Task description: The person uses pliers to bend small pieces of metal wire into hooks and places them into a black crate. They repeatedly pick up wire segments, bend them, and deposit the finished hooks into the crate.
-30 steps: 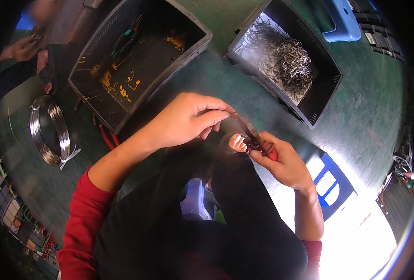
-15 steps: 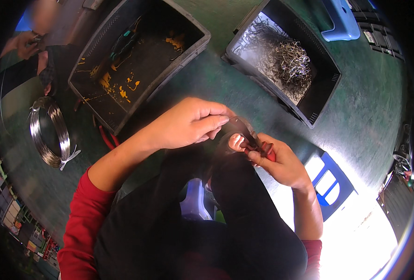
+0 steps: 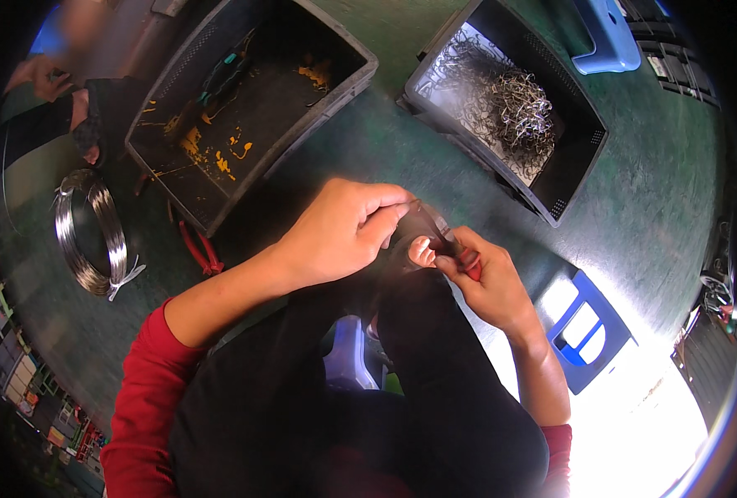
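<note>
My right hand (image 3: 493,278) is wrapped round the red handles of a pair of pliers (image 3: 470,264), whose dark jaws point up and left. Just beyond the jaw tips, my left hand (image 3: 339,232) has thumb and forefinger pinched on a small thin piece that looks like wire; its full shape is too small to tell. The toes of a foot (image 3: 421,251) show beneath the pliers. Up and to the right, a black crate (image 3: 583,166) holds a heap of bent metal wire pieces (image 3: 519,108) on a pale lining.
Another black crate (image 3: 290,137), stained yellow, stands at upper left. Red-handled pliers (image 3: 198,249) lie beside it, and a wire coil (image 3: 64,224) rests further left. A co-worker's hand (image 3: 49,80) is at far upper left. Blue stools (image 3: 605,41) (image 3: 584,332) stand on the right.
My left hand has shifted slightly, its pinch now closer to the jaw tips. My right hand has turned a little with the pliers and sits slightly further left.
</note>
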A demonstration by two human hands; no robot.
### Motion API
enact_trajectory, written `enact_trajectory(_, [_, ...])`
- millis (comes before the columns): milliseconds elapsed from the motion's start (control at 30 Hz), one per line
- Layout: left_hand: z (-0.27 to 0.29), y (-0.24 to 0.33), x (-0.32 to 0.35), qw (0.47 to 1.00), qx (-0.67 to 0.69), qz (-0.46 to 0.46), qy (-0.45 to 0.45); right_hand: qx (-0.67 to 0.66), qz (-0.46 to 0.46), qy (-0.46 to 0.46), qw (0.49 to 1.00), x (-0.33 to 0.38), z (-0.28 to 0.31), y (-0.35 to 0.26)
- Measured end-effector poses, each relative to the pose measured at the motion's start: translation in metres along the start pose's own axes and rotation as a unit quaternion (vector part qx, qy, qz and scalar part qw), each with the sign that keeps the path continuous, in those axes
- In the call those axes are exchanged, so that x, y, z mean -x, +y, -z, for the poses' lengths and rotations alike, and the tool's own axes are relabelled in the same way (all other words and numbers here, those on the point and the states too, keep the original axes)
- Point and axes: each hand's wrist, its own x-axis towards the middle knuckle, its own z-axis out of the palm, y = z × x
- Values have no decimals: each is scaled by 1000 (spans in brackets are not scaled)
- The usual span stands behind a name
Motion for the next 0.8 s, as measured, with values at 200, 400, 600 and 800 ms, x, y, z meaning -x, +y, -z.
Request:
enact_trajectory(200, [-5, 1, 2, 999, 26, 14, 12, 10, 13, 26, 1000, 1, -5, -1])
enact_trajectory(400, [-11, 0, 0, 999, 40, 12, 36, 4, 28, 63, 998, -1, -12, 1])
enact_trajectory(600, [-10, 1, -3, 997, 60, 22, 40, -1, 55, 85, 995, -6, -14, 4])
enact_trajectory(800, [-4, -8, -16, 988, 124, 68, 54, -48, 11, 1, 999, -5, 7, 10])
